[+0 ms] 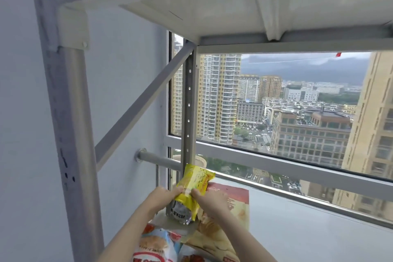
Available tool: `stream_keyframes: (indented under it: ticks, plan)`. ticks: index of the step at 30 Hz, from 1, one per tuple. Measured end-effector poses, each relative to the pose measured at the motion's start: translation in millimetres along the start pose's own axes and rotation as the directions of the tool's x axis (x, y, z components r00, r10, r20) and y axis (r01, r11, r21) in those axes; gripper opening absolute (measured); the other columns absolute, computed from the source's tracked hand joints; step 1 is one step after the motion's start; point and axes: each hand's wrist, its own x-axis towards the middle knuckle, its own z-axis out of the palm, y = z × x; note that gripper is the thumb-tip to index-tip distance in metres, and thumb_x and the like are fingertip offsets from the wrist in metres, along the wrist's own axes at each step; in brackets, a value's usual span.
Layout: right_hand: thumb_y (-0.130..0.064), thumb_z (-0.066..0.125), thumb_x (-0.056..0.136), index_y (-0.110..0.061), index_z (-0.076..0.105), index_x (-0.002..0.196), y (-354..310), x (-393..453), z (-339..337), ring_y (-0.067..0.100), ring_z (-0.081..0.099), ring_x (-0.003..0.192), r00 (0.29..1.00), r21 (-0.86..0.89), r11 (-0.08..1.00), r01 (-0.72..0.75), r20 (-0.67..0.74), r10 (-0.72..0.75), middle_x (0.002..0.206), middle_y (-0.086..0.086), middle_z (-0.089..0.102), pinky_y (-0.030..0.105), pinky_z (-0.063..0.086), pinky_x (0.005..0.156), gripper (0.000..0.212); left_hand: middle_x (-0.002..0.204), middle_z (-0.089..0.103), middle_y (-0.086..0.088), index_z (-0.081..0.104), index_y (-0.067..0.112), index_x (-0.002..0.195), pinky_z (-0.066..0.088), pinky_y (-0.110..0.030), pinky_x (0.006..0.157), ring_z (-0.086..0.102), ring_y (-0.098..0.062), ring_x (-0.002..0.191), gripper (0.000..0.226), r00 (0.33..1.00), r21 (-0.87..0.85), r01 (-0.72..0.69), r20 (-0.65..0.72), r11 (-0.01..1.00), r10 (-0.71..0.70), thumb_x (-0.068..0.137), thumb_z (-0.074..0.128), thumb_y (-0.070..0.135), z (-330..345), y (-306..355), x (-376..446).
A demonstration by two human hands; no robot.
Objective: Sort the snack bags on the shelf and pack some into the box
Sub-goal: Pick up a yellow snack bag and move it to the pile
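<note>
Both hands raised over the left end of a grey metal shelf (297,229), pinching one small yellow snack bag (194,185) between them. Left hand (161,197) gripping the bag's lower left edge, thumb and fingertips curled tight onto the wrapper. Right hand (209,199) pinching the bag's lower middle just beside the left, fingers likewise curled onto the foil. Yellow bag tilted, its top corner leaning up and to the right, in front of the perforated rear upright (188,112) of the rack. Just under the hands, a silver foil bag (180,214) with dark print, touching the yellow one's lower end; cannot tell whether held or merely resting there. Beneath the right hand, a large pale chip bag (234,206) with a red top band lying flat on the shelf. Nearer the camera, between the forearms, a blue and red snack bag (156,244) with a round red mark, partly cut off by the bottom edge. Overhead, the underside of the next shelf board (234,6). Behind the rack, a window (297,102) giving onto high-rise blocks and a cloudy sky. White wall (19,112) to the left.
</note>
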Motion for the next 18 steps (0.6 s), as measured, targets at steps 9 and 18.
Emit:
stream_keyframes:
  ticks: [9,18]
  plan:
    - [-0.029,0.077,0.07,-0.006,0.038,0.12,12.9,-20.8,-40.2,0.022,0.059,0.1,0.99,0.806,0.588,0.07,0.017,-0.141,0.111,0.01,0.059,0.03,0.051,0.073,0.067,0.102,0.065,0.005,0.055,0.016,0.119,0.044,-0.011,0.063,0.06,-0.003,0.089,0.034,0.933,-0.396,-0.304,0.06,0.866,0.355,0.087,0.061,0.026,-8.6,24.8,-28.5]
    - [-0.021,0.067,0.079,-0.01,0.039,0.129,71.8,-72.0,-131.7,0.022,0.064,0.093,0.968,0.813,0.541,0.213,-0.101,-0.229,0.109,0.007,0.064,0.031,0.053,0.074,0.059,0.111,0.066,0.002,0.054,0.019,0.119,0.049,-0.022,0.085,0.063,-0.012,0.1,0.047,0.825,-0.483,-0.416,0.156,0.771,0.543,0.079,0.067,0.039,41.8,94.2,-67.8]
